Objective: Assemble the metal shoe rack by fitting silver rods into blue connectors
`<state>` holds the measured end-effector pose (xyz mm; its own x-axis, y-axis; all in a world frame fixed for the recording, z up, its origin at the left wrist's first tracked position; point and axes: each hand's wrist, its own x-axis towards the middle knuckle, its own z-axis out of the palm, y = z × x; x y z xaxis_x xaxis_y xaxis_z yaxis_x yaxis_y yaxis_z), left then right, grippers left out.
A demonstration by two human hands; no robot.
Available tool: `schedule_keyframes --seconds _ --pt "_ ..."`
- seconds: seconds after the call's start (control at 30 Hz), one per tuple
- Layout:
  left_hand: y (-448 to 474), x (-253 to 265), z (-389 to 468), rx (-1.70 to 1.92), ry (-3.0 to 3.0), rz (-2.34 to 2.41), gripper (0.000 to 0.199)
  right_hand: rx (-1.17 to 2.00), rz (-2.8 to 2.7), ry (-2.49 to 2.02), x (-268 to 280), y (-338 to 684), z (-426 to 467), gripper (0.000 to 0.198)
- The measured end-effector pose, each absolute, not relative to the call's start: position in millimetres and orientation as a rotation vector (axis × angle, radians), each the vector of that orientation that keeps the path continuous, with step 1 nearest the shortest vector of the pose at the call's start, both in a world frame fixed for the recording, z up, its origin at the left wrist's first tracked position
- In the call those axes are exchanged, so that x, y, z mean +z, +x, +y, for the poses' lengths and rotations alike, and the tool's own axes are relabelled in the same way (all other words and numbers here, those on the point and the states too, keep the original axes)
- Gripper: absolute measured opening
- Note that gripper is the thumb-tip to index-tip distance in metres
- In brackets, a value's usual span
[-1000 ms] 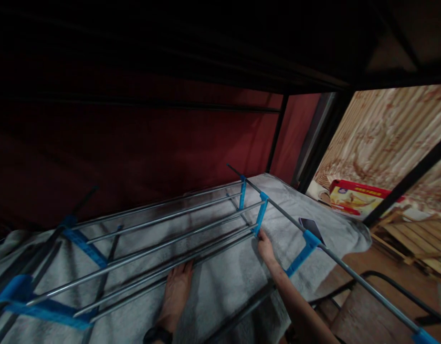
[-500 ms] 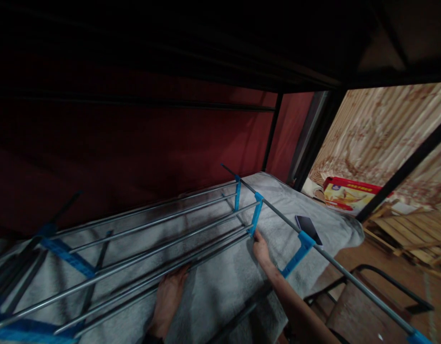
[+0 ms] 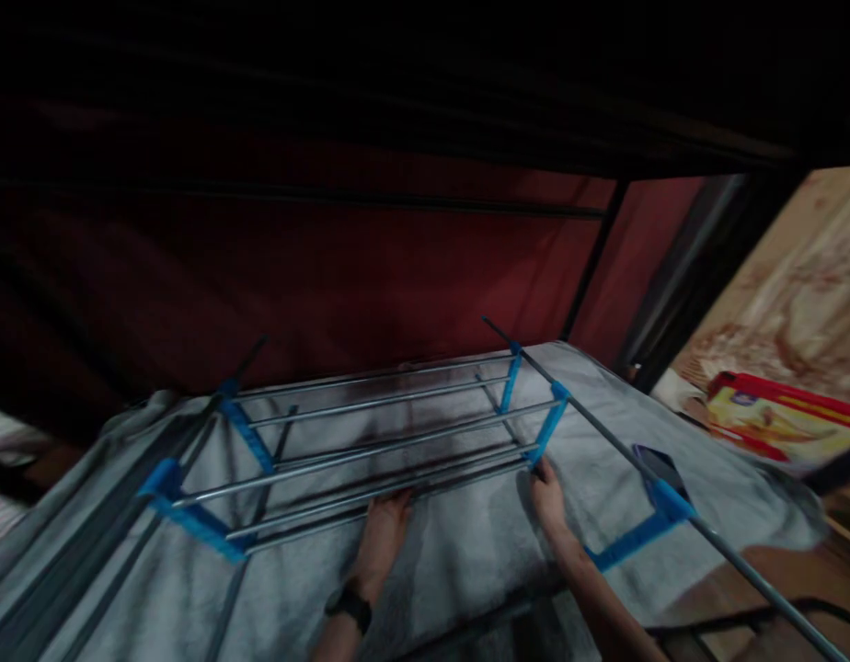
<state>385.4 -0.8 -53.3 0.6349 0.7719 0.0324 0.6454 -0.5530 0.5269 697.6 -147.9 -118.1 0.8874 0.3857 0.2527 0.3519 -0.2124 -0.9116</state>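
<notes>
A rack of thin metal tubes [image 3: 370, 451] and blue plastic brackets lies on a grey blanket [image 3: 466, 570]. My left hand [image 3: 387, 529], with a dark watch on its wrist, is at the near lower tube [image 3: 315, 530]. Its fingers curl around that tube near mid-length, and their tips are partly hidden. To the right, my right hand [image 3: 549, 501] is closed at the lower end of a blue bracket [image 3: 550, 428], where the tubes meet it. Another blue bracket [image 3: 197, 522] holds the tubes' left ends. A long side pole [image 3: 604, 418] passes above my right hand.
A phone [image 3: 660, 464] lies on the blanket beyond the pole. One more blue bracket [image 3: 636, 541] sticks out from the pole near my right forearm. Dark bed-frame bars [image 3: 594, 262] stand around and overhead. A red and yellow box [image 3: 776, 418] is at the right.
My view has swung left, so the rack and both hands appear farther right and the rack's left end shows more fully. Both hands remain at the same parts.
</notes>
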Motion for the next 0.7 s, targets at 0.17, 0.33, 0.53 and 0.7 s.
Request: schedule_keyframes --seconds 0.17,0.33,0.53,0.7 --pt "353 -46 -33 0.579 2.322 1.147 0.049 -0.062 -0.571 -1.77 -124 663 -167 0.059" --pt "285 -53 -38 1.104 1.825 1.535 0.032 -0.005 -1.084 -1.65 -82 584 -163 0.043" --pt "225 -52 3 1.502 1.431 2.055 0.034 -0.008 -1.636 -1.549 -30 509 -96 0.052" --pt "221 -46 30 1.443 1.395 1.989 0.035 -0.014 -1.886 -1.67 -29 482 -49 0.043"
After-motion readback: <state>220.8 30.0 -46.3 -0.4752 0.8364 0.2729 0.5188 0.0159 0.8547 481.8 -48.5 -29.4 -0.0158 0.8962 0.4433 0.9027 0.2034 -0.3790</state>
